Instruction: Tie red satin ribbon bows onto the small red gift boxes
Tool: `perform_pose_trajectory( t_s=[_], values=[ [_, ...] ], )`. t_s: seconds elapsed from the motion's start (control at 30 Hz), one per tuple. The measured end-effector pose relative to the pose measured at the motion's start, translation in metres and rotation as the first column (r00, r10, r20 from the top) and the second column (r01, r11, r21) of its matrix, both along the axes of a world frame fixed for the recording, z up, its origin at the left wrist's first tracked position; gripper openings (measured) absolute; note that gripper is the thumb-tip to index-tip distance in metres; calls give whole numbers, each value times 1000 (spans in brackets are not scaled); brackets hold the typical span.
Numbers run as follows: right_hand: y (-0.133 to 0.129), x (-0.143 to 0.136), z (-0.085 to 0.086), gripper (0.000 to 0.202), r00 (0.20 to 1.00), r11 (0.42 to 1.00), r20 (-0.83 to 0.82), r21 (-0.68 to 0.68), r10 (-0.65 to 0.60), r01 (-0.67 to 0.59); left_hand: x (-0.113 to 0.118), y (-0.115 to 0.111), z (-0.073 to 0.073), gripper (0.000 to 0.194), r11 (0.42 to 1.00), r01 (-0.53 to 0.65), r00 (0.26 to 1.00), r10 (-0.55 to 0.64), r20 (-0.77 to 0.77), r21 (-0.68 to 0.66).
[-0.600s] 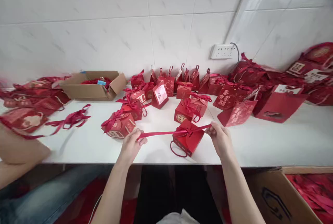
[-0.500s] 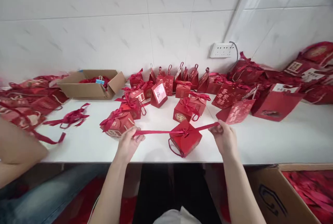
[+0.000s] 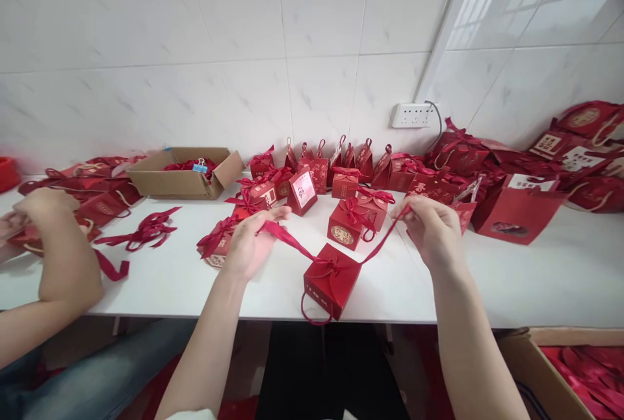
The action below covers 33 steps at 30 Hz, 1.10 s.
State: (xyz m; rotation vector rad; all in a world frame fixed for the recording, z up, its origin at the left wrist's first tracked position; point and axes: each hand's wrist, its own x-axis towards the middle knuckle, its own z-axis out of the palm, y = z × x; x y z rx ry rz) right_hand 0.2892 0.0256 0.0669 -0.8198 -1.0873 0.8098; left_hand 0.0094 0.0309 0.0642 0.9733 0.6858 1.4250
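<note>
A red gift box (image 3: pixel 332 282) stands near the table's front edge, a ribbon knotted on its top and a cord handle hanging at its front. My left hand (image 3: pixel 253 241) pinches one end of the red ribbon (image 3: pixel 292 242), up and to the left of the box. The other ribbon end is between the fingers of my right hand (image 3: pixel 431 228), up and to the right. Both ribbon lengths sag a little towards the knot. Just behind stands another red box with a bow (image 3: pixel 345 223).
Finished-looking red boxes line the wall. An open cardboard box (image 3: pixel 180 183) stands back left, loose ribbons (image 3: pixel 146 228) in front of it. Another person's arm (image 3: pixel 68 264) works at the left. Red bags (image 3: pixel 517 205) stand right, and a carton of red material (image 3: pixel 589 374) sits below.
Both hands have risen, and the ribbon, taut before, now hangs slack. The box has turned a little. At the left, the other person's arm has moved over the red boxes.
</note>
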Motion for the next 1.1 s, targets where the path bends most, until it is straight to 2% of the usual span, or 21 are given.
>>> perform_pose_trajectory(
  t_s=[0.1, 0.17, 0.23, 0.33, 0.47, 0.6, 0.73, 0.83, 0.93, 1.0, 1.03, 1.07, 1.1],
  values=[
    [12, -21, 32, 31, 971, 992, 209, 21, 114, -121, 24, 9, 25, 23, 980, 166, 986, -164, -28, 105],
    [18, -35, 50, 35, 938, 981, 293, 7, 185, -195, 39, 14, 37, 24, 961, 232, 973, -227, -47, 153],
    [22, -46, 64, 37, 901, 964, 356, 0, 248, -265, 50, 18, 45, 18, 948, 273, 961, -261, -94, 163],
    [25, -56, 73, 38, 858, 945, 420, 4, 295, -327, 60, 22, 48, 20, 942, 301, 946, -275, -174, 149],
    [29, -56, 70, 40, 854, 942, 419, -11, 310, -336, 60, 23, 40, 23, 950, 272, 949, -238, -207, 151],
    [31, -53, 61, 41, 880, 929, 311, -29, 359, -368, 56, 22, 35, 26, 957, 237, 952, -194, -238, 167],
    [28, -47, 56, 38, 911, 947, 266, -24, 315, -321, 51, 18, 35, 21, 960, 147, 969, -92, -228, 238],
    [16, -30, 47, 34, 940, 955, 174, -7, 293, -297, 38, 15, 29, 12, 962, 105, 989, -74, -130, 252],
    [-7, 6, 30, 37, 944, 945, 56, -19, 326, -325, 11, 12, 16, 8, 981, 71, 996, -62, -56, 180],
    [-26, 36, 16, 43, 898, 896, 63, -121, 436, -427, -11, 10, 4, 7, 992, 65, 992, -53, -113, 106],
    [-34, 49, 10, 50, 822, 815, 80, -215, 564, -538, -21, 9, -2, 9, 995, 53, 976, -35, -213, 81],
    [-41, 58, 3, 60, 717, 701, 98, -336, 691, -629, -28, 8, -7, 11, 996, 18, 937, 12, -348, 83],
    [-47, 64, -4, 68, 647, 618, 103, -437, 756, -653, -32, 7, -12, 13, 994, -14, 869, 66, -491, 109]
  ],
)
